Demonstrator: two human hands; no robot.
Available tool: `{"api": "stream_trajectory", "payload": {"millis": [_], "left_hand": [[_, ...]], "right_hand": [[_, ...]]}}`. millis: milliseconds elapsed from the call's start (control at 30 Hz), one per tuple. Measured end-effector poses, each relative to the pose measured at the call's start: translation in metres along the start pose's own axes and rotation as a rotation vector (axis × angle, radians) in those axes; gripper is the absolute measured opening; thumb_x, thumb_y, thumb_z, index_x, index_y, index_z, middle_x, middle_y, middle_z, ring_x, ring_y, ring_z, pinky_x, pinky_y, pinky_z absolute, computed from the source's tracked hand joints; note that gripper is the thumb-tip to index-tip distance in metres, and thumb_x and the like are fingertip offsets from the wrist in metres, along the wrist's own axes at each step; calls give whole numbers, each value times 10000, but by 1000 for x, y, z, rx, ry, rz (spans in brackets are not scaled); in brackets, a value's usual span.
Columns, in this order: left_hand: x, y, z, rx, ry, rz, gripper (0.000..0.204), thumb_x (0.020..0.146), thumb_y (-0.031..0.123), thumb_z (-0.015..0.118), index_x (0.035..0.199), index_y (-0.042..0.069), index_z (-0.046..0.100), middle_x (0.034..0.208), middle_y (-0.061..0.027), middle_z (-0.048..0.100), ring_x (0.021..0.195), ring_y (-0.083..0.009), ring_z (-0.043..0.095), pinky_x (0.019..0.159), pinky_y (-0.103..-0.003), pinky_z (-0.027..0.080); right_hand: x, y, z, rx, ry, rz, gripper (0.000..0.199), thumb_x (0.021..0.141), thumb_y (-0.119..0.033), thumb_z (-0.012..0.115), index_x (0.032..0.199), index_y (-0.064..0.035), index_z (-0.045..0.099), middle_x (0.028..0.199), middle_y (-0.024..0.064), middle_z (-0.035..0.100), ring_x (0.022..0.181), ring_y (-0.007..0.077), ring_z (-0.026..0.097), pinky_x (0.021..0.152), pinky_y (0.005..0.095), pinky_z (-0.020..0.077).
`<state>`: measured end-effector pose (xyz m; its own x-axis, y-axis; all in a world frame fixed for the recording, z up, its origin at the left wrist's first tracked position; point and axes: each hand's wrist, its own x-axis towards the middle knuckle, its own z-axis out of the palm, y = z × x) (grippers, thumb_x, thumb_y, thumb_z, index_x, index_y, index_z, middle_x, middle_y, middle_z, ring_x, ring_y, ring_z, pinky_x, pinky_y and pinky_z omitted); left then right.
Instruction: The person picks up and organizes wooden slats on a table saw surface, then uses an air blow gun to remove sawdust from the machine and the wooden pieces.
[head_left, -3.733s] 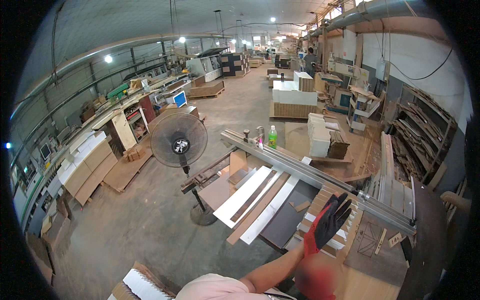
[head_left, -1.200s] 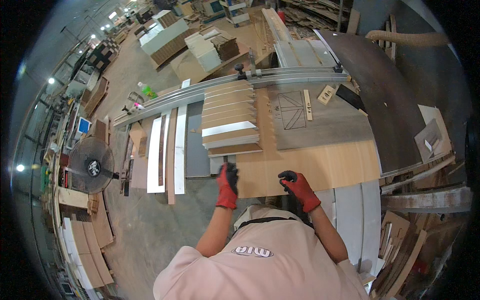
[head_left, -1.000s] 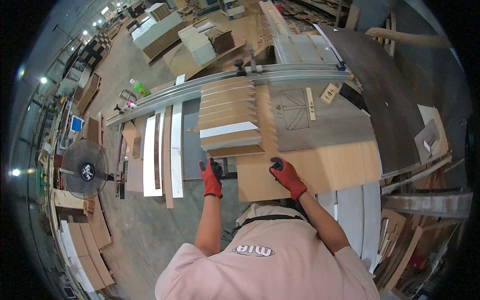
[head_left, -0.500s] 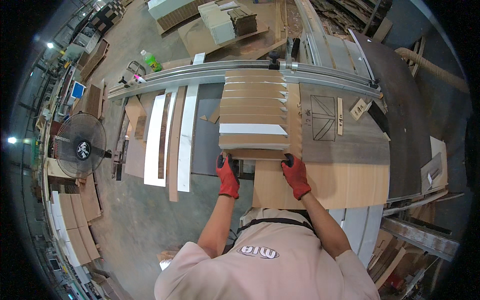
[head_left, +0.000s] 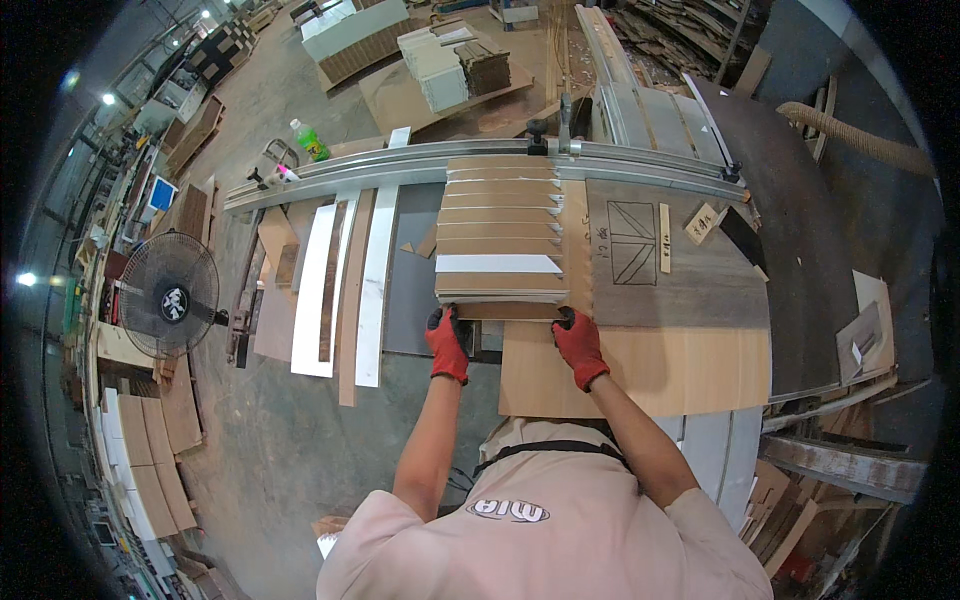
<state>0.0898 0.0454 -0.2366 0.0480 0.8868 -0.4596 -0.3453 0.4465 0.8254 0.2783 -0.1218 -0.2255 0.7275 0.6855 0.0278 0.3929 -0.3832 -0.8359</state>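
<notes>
A row of brown board strips (head_left: 498,216) lies stacked in overlapping steps in front of me, with one white strip (head_left: 498,264) among them. Along the near edge of the stack is a brown strip (head_left: 508,311). My left hand (head_left: 447,344), in a red and black glove, is closed at its left end. At the right end, my right hand (head_left: 579,348) is closed on it in a matching glove. Both thumbs lie toward the strip's top, while the other fingers are mostly hidden.
A long metal rail (head_left: 480,160) crosses behind the stack. Long white and brown strips (head_left: 375,290) lie to the left, near a standing fan (head_left: 170,295). On the right are a grey board with a drawn diagram (head_left: 690,255) and a light wood panel (head_left: 640,370). A green bottle (head_left: 312,145) stands beyond the rail.
The whole view has shifted slightly. Both hands keep their places at the ends of the near brown strip, and the stack looks the same.
</notes>
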Motion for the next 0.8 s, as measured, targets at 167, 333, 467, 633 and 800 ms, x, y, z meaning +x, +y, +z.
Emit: {"api": "stream_trajectory", "payload": {"millis": [167, 333, 467, 633, 800], "left_hand": [[24, -21, -12, 153, 23, 198, 250, 887, 151, 690, 1105, 39, 639, 968, -43, 662, 785, -151, 586, 684, -307, 478], [-8, -11, 15, 145, 2, 228, 342, 840, 156, 736, 1134, 25, 621, 992, -62, 662, 838, -199, 590, 786, -345, 482], [35, -20, -10, 422, 100, 354, 353, 834, 150, 740, 1135, 20, 609, 989, -68, 662, 835, -213, 592, 792, -370, 485], [28, -27, -2, 658, 270, 600, 282, 844, 142, 722, 1072, -2, 639, 934, -59, 666, 815, -205, 601, 758, -357, 486], [6, -14, 1, 72, -12, 240, 192, 850, 131, 705, 1005, 23, 668, 873, -37, 655, 748, -161, 599, 682, -314, 483]], "right_hand": [[0, -26, -14, 36, -134, 88, 326, 825, -202, 630, 1088, -11, 655, 786, 187, 685, 676, 324, 675, 644, 429, 533], [3, 14, -1, -125, -155, 24, 342, 824, -266, 651, 1057, -14, 644, 829, 193, 692, 784, 367, 673, 715, 471, 528], [0, -31, -17, -2, -354, 262, 418, 818, -322, 670, 1121, -38, 621, 990, 215, 687, 957, 420, 634, 820, 504, 503], [5, 13, 4, -238, -173, -1, 447, 827, -319, 675, 1167, -41, 595, 1060, 210, 670, 984, 410, 632, 832, 503, 504], [-2, 2, -7, -363, -174, -62, 395, 851, -293, 649, 1168, -61, 604, 1037, 199, 670, 982, 409, 632, 825, 503, 506]]}}
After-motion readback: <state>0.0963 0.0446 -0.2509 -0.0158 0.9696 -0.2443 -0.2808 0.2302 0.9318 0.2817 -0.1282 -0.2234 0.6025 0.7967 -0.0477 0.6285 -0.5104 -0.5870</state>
